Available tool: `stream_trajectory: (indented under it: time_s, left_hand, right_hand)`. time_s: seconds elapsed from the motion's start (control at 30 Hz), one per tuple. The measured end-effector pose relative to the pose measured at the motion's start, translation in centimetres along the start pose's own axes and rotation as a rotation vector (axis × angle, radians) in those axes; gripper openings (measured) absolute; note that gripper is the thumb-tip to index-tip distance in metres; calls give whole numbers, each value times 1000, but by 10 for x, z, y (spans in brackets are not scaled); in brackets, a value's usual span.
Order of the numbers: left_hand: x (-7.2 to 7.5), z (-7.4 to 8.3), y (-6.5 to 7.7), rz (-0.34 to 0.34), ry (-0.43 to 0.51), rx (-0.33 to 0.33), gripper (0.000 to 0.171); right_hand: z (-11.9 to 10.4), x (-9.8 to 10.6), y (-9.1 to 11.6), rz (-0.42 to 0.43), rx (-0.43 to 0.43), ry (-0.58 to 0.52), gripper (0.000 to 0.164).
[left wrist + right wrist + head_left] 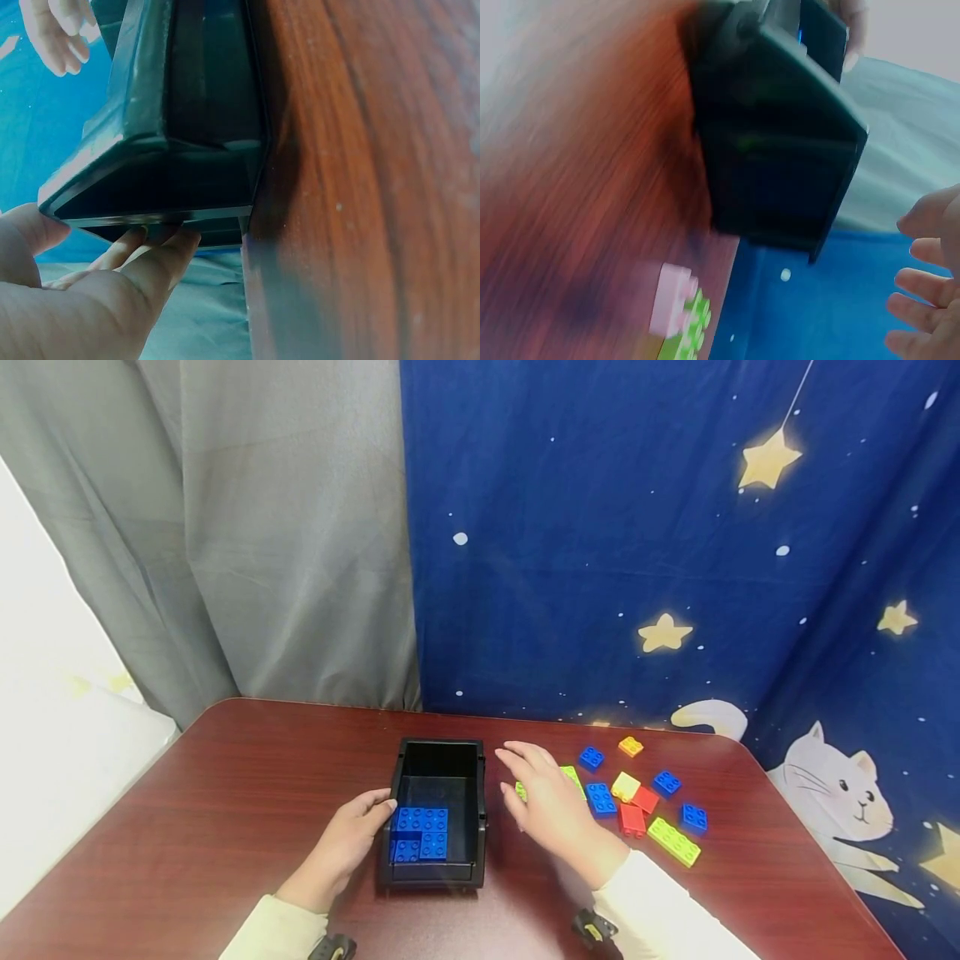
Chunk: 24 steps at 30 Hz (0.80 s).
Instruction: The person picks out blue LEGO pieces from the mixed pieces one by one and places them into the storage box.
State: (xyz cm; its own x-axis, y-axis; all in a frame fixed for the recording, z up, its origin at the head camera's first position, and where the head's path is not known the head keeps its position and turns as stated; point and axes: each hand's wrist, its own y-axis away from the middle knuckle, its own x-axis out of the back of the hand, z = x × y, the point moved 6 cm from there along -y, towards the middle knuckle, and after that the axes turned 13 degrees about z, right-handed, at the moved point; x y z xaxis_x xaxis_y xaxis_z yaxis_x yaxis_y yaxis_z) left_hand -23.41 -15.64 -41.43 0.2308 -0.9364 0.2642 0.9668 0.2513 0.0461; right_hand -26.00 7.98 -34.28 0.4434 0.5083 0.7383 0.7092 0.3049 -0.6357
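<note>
A black storage bin (441, 875) stands on the table with several blue toy bricks (422, 820) in its near left part. My left hand (347, 842) grips the bin's left side, thumb up at the rim and fingers on the outer wall; the left wrist view shows this hand (112, 285) at the bin's edge. To the right of the bin, my right hand (551, 806) hovers with fingers loosely spread and nothing in them. It partly covers a lime green brick (573, 781). In the right wrist view, a pale pink brick (670, 300) lies beside a green brick (694, 330).
Loose bricks lie scattered at the right: blue (601, 799), red (632, 820), pale yellow (626, 787), orange-yellow (631, 746) and a long lime green one (674, 842). A grey curtain (300, 543) and a blue starry curtain (562, 568) hang behind the table (247, 793).
</note>
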Motion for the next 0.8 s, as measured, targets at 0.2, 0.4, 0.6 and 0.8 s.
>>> stream_trajectory:
  time_s: [0.2, 0.4, 0.6, 0.8]
  left_hand:
    - [0, 0, 0, 0, -8, -1, 45]
    - [0, -1, -1, 1, -13, 2, 44]
    - [0, 0, -1, 0, -13, 1, 44]
    - [0, 0, -1, -1, -27, 2, 45]
  right_hand:
    - [21, 6, 3, 8, -14, 35, 50]
    - [40, 9, 6, 6, -10, 67, 49]
    - [61, 10, 9, -43, -45, 96, 51]
    - [81, 9, 14, -96, -88, 114, 53]
